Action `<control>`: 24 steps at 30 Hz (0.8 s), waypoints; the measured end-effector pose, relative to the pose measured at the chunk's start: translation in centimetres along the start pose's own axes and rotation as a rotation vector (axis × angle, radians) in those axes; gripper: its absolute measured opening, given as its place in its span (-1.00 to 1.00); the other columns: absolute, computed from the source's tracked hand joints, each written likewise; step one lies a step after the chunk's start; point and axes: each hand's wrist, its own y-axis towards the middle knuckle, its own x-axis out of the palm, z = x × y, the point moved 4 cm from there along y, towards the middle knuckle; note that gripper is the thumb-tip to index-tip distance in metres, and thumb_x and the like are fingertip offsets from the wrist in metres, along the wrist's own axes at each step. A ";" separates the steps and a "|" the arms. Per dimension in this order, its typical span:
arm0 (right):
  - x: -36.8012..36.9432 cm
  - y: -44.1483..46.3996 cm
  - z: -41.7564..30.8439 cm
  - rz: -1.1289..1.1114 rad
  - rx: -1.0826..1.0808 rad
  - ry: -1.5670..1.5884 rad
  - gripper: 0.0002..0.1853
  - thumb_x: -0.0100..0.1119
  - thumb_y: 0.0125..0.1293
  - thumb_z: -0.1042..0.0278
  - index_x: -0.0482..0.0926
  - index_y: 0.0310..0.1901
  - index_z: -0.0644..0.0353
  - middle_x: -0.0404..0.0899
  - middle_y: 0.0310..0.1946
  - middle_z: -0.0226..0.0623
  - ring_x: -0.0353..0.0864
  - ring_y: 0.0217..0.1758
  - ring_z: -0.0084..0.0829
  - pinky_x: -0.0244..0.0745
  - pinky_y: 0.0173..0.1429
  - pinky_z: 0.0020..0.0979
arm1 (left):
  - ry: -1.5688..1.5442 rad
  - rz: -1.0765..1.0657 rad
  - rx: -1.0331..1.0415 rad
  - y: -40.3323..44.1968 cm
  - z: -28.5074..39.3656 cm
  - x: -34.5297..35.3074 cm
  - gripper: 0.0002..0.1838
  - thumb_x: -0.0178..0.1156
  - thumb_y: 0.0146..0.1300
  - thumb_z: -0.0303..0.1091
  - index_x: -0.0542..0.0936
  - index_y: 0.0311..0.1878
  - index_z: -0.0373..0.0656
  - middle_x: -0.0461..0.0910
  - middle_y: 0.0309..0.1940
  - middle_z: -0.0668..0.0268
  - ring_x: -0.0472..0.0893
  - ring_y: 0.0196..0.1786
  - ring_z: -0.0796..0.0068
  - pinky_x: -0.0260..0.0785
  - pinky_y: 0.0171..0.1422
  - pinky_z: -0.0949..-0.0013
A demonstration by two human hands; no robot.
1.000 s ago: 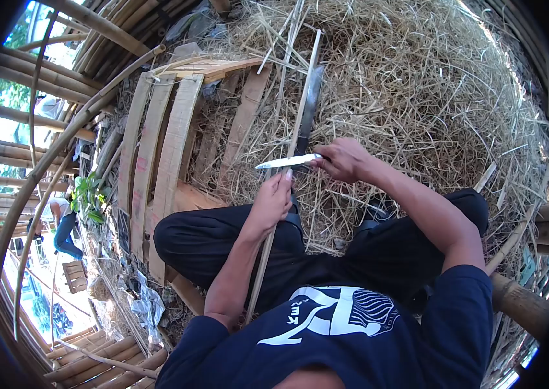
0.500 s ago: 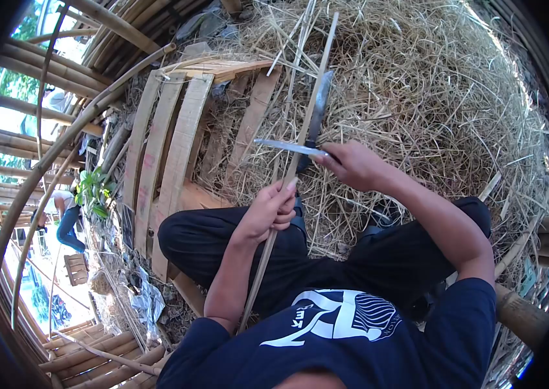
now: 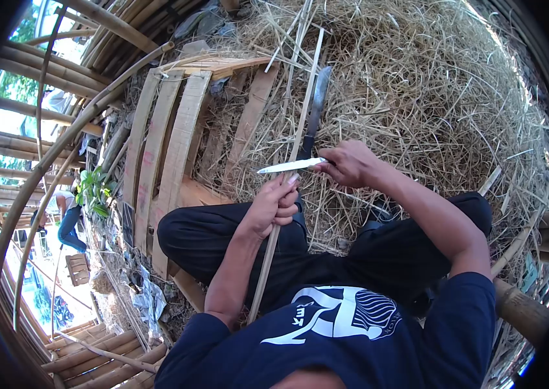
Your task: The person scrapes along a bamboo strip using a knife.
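My left hand (image 3: 273, 206) is wrapped round a long, thin bamboo strip (image 3: 309, 97), which runs from beside my body up past my knees. In my right hand (image 3: 350, 163) is a knife (image 3: 291, 166), its bright blade pointing left. The blade lies across the strip, just above my left thumb. A machete (image 3: 318, 104) with a dark handle rests on the straw beyond the knife, close along the right side of the strip. Part of its handle is hidden near the knife.
Dry straw (image 3: 410, 84) covers the ground ahead and to the right. A slatted wooden pallet (image 3: 180, 139) lies at the left, with bamboo poles (image 3: 47, 71) beyond it. A person (image 3: 69, 223) is outside at far left. A thick bamboo pole (image 3: 524, 311) is at right.
The knife has moved down along the strip towards my left hand, and its blade now catches more light. The strip's far end has shifted left and lower.
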 end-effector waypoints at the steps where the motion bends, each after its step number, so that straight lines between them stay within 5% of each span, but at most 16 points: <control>1: -0.2 0.4 1.3 0.019 0.152 0.020 -0.61 -0.03 0.38 -0.04 0.61 -0.30 0.10 0.55 -0.57 -0.04 0.56 -0.44 0.00 0.44 -0.31 -0.06 | -0.009 -0.004 0.001 0.1 0.0 0.0 -0.81 -0.09 0.50 -0.18 0.31 -0.24 -0.01 0.03 -0.68 0.62 -0.04 -0.75 0.84 -0.27 -0.74 0.68; 3: -2.3 1.2 5.6 -0.038 0.475 -0.058 -0.65 -0.04 0.38 0.01 0.62 -0.23 0.08 0.64 -0.39 -0.08 0.63 -0.31 -0.13 0.49 -0.17 -0.12 | -0.015 -0.032 -0.058 -1.3 -0.2 0.1 -0.81 -0.09 0.50 -0.17 0.31 -0.25 -0.02 0.02 -0.68 0.62 -0.05 -0.75 0.84 -0.27 -0.74 0.68; 4: -3.6 -0.1 11.6 0.349 0.736 0.333 -0.61 -0.12 0.42 0.01 0.62 -0.20 0.11 0.66 -0.33 -0.08 0.66 -0.25 -0.14 0.51 -0.15 -0.14 | -0.025 -0.050 -0.108 -2.4 -0.6 0.1 -0.80 -0.09 0.50 -0.16 0.30 -0.25 -0.03 0.02 -0.68 0.62 -0.05 -0.75 0.85 -0.27 -0.74 0.69; 5: -7.0 -1.2 14.0 0.392 0.794 0.071 -0.48 -0.23 0.46 -0.07 0.60 -0.17 0.22 0.65 -0.31 -0.02 0.66 -0.21 -0.10 0.50 -0.13 -0.13 | -0.052 -0.149 -0.126 -3.3 -1.1 0.1 -0.78 -0.10 0.50 -0.14 0.29 -0.25 -0.04 0.02 -0.68 0.61 -0.06 -0.75 0.85 -0.27 -0.75 0.68; 6: -8.4 -1.7 17.8 0.524 0.858 0.128 -0.39 -0.31 0.47 -0.15 0.58 -0.20 0.29 0.63 -0.37 0.02 0.63 -0.29 -0.07 0.47 -0.18 -0.09 | -0.064 -0.120 -0.099 -3.6 -1.0 -0.6 -0.78 -0.12 0.51 -0.15 0.30 -0.24 -0.04 0.03 -0.68 0.60 -0.05 -0.75 0.84 -0.25 -0.75 0.67; 9: -12.3 -1.5 13.9 0.680 0.754 0.177 -0.41 -0.32 0.50 -0.13 0.52 -0.37 0.23 0.52 -0.54 -0.18 0.46 -0.48 -0.33 0.32 -0.33 -0.22 | -0.101 -0.035 0.007 -2.4 0.1 -1.1 -0.78 -0.13 0.52 -0.14 0.31 -0.23 -0.05 0.03 -0.67 0.60 -0.03 -0.74 0.84 -0.24 -0.73 0.67; 11: -10.0 0.1 11.6 0.502 0.661 0.324 -0.44 -0.28 0.50 -0.11 0.50 -0.40 0.21 0.46 -0.59 -0.29 0.39 -0.51 -0.44 0.30 -0.36 -0.30 | -0.067 0.028 0.019 -1.5 0.4 -0.8 -0.76 -0.14 0.52 -0.13 0.34 -0.22 -0.06 0.04 -0.67 0.60 -0.02 -0.73 0.83 -0.22 -0.72 0.66; 15: -6.1 0.5 -0.1 -0.086 0.422 0.160 -0.48 -0.16 0.46 -0.09 0.60 -0.32 0.21 0.57 -0.55 -0.12 0.55 -0.50 -0.21 0.46 -0.31 -0.16 | 0.206 0.100 0.007 -0.7 -0.1 0.2 -0.73 -0.12 0.52 -0.12 0.35 -0.24 -0.10 0.08 -0.69 0.59 0.01 -0.73 0.81 -0.16 -0.71 0.64; 18: -2.4 -0.4 -2.8 -0.131 0.155 0.014 -0.44 -0.13 0.42 -0.13 0.62 -0.39 0.25 0.58 -0.54 0.05 0.61 -0.36 0.07 0.51 -0.19 -0.02 | 0.471 0.257 0.136 0.1 -1.0 -0.2 -0.74 -0.11 0.52 -0.13 0.34 -0.24 -0.10 0.11 -0.69 0.58 0.05 -0.74 0.81 -0.14 -0.70 0.65; 20: -0.6 -1.0 -2.5 -0.088 0.129 0.051 -0.43 -0.12 0.42 -0.14 0.62 -0.41 0.24 0.56 -0.57 0.05 0.60 -0.39 0.07 0.51 -0.23 -0.03 | 0.755 0.306 0.281 1.0 -1.6 -1.7 -0.72 -0.10 0.51 -0.18 0.36 -0.28 -0.15 0.24 -0.69 0.48 0.21 -0.71 0.73 0.04 -0.66 0.52; 22: -0.3 -1.1 -2.1 -0.082 0.128 0.034 -0.44 -0.11 0.41 -0.14 0.62 -0.41 0.23 0.56 -0.58 0.06 0.60 -0.40 0.07 0.50 -0.25 -0.02 | 1.156 0.450 0.456 0.6 -0.8 -0.9 -0.72 -0.07 0.48 -0.24 0.40 -0.31 -0.25 0.39 -0.66 0.25 0.41 -0.63 0.43 0.24 -0.50 0.29; 24: 0.2 -1.1 -1.5 -0.077 0.129 0.027 -0.44 -0.11 0.41 -0.14 0.61 -0.42 0.23 0.55 -0.58 0.06 0.60 -0.40 0.07 0.50 -0.27 -0.02 | 1.186 0.475 0.444 0.2 -0.4 0.1 -0.71 -0.07 0.46 -0.26 0.41 -0.31 -0.28 0.43 -0.63 0.15 0.46 -0.56 0.26 0.27 -0.42 0.21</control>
